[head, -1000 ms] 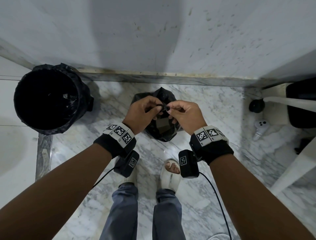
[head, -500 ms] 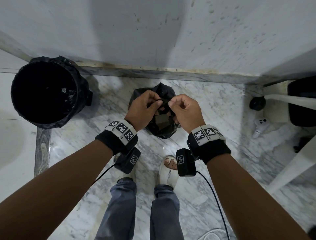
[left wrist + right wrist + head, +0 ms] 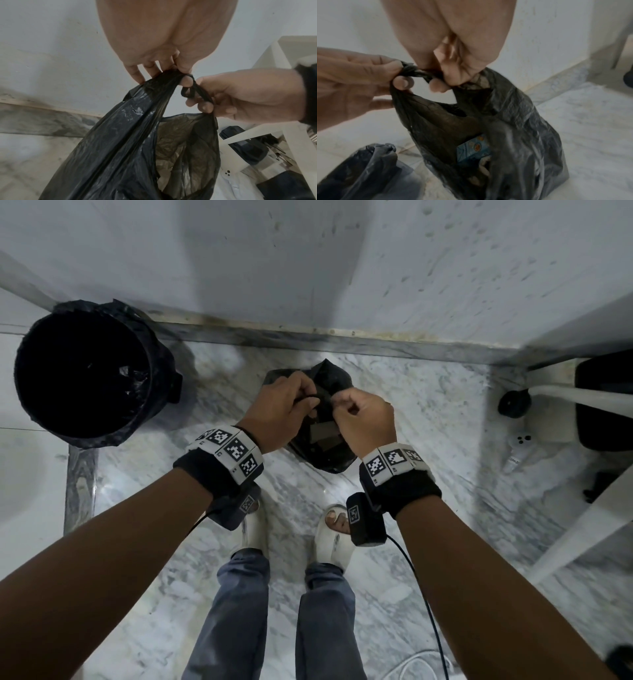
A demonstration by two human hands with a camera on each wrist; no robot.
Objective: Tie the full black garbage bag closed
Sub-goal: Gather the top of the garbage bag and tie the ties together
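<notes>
The full black garbage bag [image 3: 325,446] hangs over the marble floor between my hands, its mouth still gaping between the handles [image 3: 181,129]. My left hand [image 3: 284,405] pinches one twisted handle strip [image 3: 164,78] at the top. My right hand [image 3: 363,419] pinches the other strip, which forms a small loop [image 3: 188,90] around a fingertip. The two strips cross in a loose twist [image 3: 411,70] between the hands. A blue printed carton [image 3: 474,147] shows inside the bag [image 3: 513,135].
A black-lined bin [image 3: 89,374] stands open at the left by the wall. My sandalled feet [image 3: 332,539] are just behind the bag. A white chair leg [image 3: 582,529], a white controller [image 3: 517,446] and dark items lie to the right.
The hands have drawn closer to each other at the bag's top. The right hand works its strip into a loop at the left thumb. The bag stays hanging in place.
</notes>
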